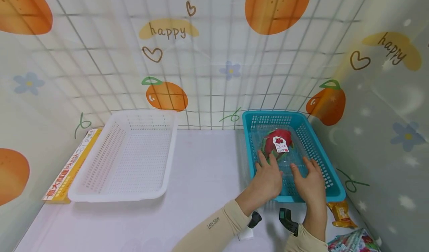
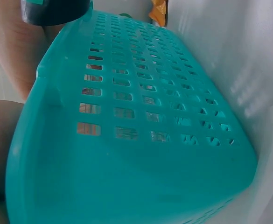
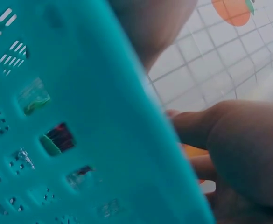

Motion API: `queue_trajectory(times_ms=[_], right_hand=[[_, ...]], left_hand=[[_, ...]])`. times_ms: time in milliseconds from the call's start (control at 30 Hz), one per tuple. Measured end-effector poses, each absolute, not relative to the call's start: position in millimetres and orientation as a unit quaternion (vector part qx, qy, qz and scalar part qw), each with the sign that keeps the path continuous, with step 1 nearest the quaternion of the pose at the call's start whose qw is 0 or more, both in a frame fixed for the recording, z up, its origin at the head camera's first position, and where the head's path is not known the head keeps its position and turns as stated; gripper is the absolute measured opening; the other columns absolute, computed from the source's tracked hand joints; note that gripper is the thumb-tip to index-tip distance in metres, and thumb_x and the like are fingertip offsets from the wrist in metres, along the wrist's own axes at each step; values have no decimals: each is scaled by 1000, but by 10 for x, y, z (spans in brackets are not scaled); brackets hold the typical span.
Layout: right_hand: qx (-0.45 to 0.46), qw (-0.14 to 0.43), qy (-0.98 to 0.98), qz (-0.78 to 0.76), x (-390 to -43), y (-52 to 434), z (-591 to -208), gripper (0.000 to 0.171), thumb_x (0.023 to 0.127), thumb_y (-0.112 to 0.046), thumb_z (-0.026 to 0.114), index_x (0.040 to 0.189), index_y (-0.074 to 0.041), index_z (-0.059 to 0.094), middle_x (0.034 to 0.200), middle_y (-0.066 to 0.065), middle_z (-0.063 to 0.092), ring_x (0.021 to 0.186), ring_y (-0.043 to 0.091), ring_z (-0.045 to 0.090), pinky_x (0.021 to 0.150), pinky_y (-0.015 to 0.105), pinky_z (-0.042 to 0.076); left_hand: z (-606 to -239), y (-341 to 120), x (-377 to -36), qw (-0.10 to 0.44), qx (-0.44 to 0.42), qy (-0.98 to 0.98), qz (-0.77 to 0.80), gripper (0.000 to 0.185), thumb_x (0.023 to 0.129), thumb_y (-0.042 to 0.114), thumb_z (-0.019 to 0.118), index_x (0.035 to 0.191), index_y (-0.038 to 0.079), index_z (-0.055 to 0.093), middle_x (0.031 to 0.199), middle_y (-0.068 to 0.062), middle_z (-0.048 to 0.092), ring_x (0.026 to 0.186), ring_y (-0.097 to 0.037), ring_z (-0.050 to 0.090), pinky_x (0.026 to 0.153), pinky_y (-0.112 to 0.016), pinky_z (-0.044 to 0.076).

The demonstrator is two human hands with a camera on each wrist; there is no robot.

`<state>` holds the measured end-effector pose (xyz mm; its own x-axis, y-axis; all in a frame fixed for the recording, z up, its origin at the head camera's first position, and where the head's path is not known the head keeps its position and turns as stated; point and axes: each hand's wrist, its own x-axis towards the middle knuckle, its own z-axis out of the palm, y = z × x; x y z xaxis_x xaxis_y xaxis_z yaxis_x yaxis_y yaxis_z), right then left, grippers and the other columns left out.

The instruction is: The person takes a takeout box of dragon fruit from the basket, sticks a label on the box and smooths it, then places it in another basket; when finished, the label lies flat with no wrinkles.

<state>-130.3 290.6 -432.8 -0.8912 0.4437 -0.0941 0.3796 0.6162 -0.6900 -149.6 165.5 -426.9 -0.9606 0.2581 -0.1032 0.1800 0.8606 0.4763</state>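
Note:
Inside the teal basket (image 1: 248, 133) at the right of the head view lies a clear plastic box (image 1: 297, 146). It holds a red dragon fruit (image 1: 285, 136) with a white label on it. My left hand (image 1: 268, 179) reaches over the basket's front rim, extended fingers resting at the box's near left part. My right hand (image 1: 311, 185) is also over the front rim, with thumb and fingers spread at the box's near right corner. In both wrist views the basket's wall (image 2: 108, 172) fills much of the picture and hides most of the fingers' work.
A white basket (image 1: 171, 151) stands at the left, beside a yellow and white pasta pack (image 1: 72, 162). An orange-gold snack packet (image 1: 341, 214) and a colourful bag (image 1: 355, 241) lie near the front right. Behind is a wire grid covered by a printed curtain (image 1: 207, 54).

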Motion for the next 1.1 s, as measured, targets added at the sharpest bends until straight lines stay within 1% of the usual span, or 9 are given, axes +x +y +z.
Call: queue_trajectory(times_ms=[167, 367, 567, 833, 1100], right_hand=[[-228, 29, -902, 366, -1307, 2897, -4316, 72, 104, -36, 55, 160, -1, 26, 167, 31, 10, 151, 57, 13, 113, 78, 20], [-229, 20, -905, 359, -1317, 2887, -4321, 73, 104, -35, 55, 160, -1, 24, 167, 32, 9, 151, 57, 13, 112, 79, 20], [-231, 15, -906, 354, -1310, 2878, -4328, 74, 104, -38, 55, 161, -2, 23, 166, 32, 9, 150, 57, 13, 113, 78, 20], [-229, 25, -912, 338, -1311, 2862, -4322, 73, 103, -34, 56, 159, 1, 25, 164, 36, 12, 148, 60, 17, 112, 78, 22], [-231, 24, -916, 328, -1317, 2842, -4323, 73, 103, -33, 56, 158, 2, 26, 163, 38, 13, 146, 62, 19, 112, 78, 23]], left_hand=[[-4301, 1663, -1505, 89, 113, 962, 232, 68, 105, 38, 55, 159, 6, 28, 166, -25, 17, 139, -44, 48, 89, -44, 60], [-4343, 1681, -1512, 85, 117, 970, 198, 68, 105, 38, 54, 159, 6, 28, 165, -25, 20, 136, -43, 51, 91, -39, 60], [-4354, 1689, -1499, 85, 121, 974, 171, 69, 104, 39, 55, 159, 7, 27, 164, -26, 23, 134, -42, 53, 89, -36, 61], [-4354, 1701, -1507, 82, 129, 976, 152, 72, 101, 39, 59, 159, 8, 30, 163, -25, 25, 136, -42, 52, 90, -36, 60], [-4339, 1687, -1515, 77, 142, 976, 146, 75, 99, 39, 63, 157, 4, 31, 161, -28, 28, 136, -43, 51, 91, -37, 60]])
